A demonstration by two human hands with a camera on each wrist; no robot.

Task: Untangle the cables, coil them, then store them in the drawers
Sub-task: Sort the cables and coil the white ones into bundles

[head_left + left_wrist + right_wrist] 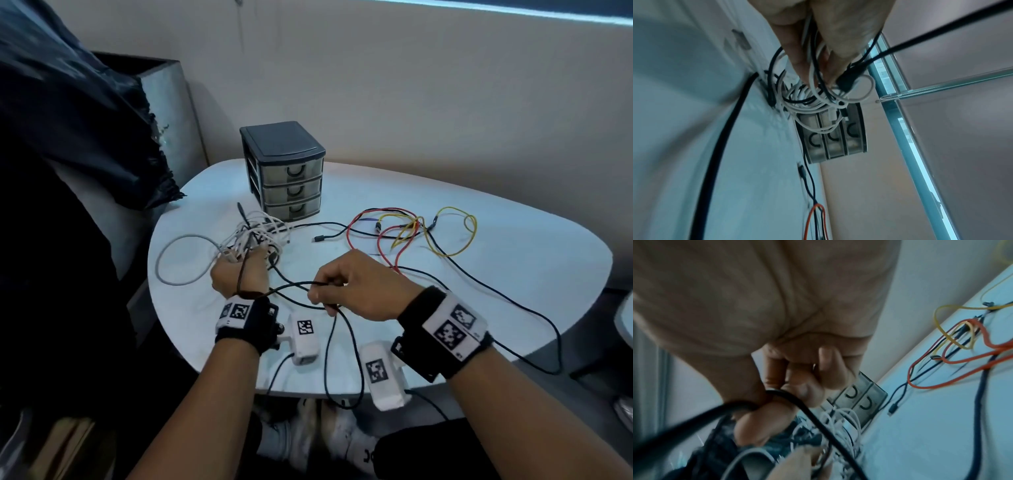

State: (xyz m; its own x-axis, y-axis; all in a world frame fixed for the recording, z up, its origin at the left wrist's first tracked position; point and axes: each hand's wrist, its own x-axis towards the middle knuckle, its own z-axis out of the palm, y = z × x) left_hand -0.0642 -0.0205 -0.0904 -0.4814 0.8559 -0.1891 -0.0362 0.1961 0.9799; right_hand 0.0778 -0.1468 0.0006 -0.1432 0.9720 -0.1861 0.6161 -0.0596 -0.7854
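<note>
Black cable (294,283) inside right grip (346,291)

Rounded white table (479,291) at centre. Beige wall (411,85) from 10 to 2 o'clock, bright window strip (513,10) at 1 o'clock. Dark cloth (68,120) over a grey cabinet (164,102) at 9 o'clock.

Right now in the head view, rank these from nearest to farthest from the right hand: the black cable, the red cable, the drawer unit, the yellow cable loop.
1. black cable: pinched in the right hand.
2. red cable: just beyond the hand, slightly right.
3. drawer unit: at the table's far side, ahead and left.
4. yellow cable loop: far right.

The last two are close to call.
</note>
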